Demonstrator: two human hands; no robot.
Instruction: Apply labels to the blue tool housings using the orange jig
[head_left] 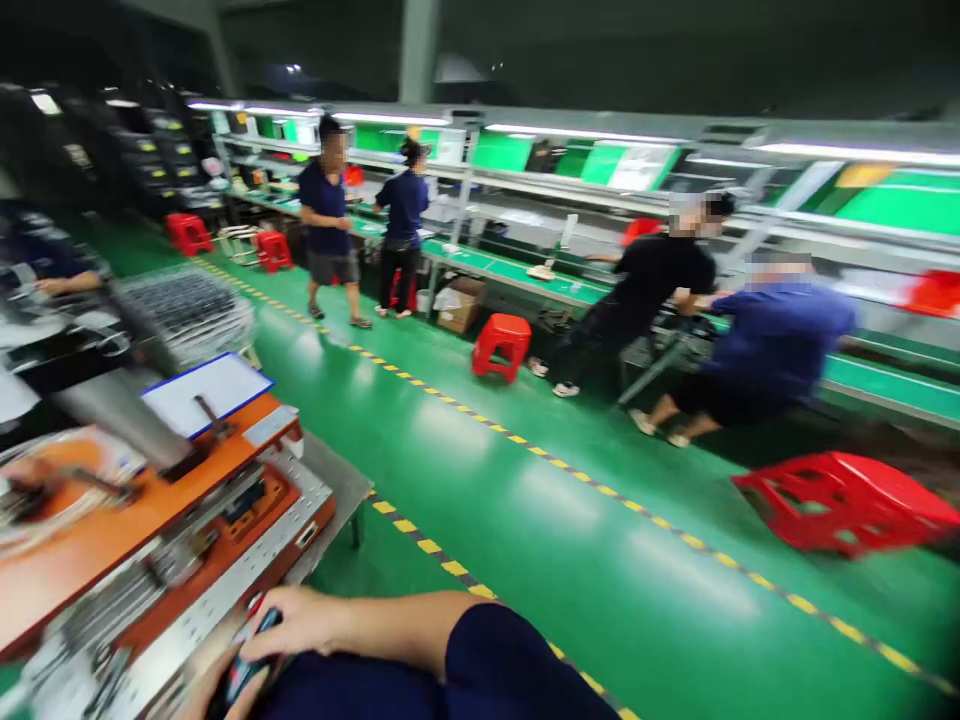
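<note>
My right hand (300, 622) reaches in from the lower right in a dark blue sleeve. Its fingers are closed round a small dark device (251, 655) with blue and red marks, held at the near edge of the workbench. Part of my left hand (214, 697) shows at the bottom edge, just under the device; blur hides whether it grips it. On the bench beside them stands an orange fixture (150, 500) with metal plates, and a white sheet with a blue border (206, 392) lies on top of it.
A green floor with a yellow-black dashed line (525, 448) runs past the bench. Red stools (501, 345) (844, 500) stand in the aisle. Several people in dark clothes stand or crouch at a long green assembly line (525, 272). Another person's arm (64, 285) rests at the far left.
</note>
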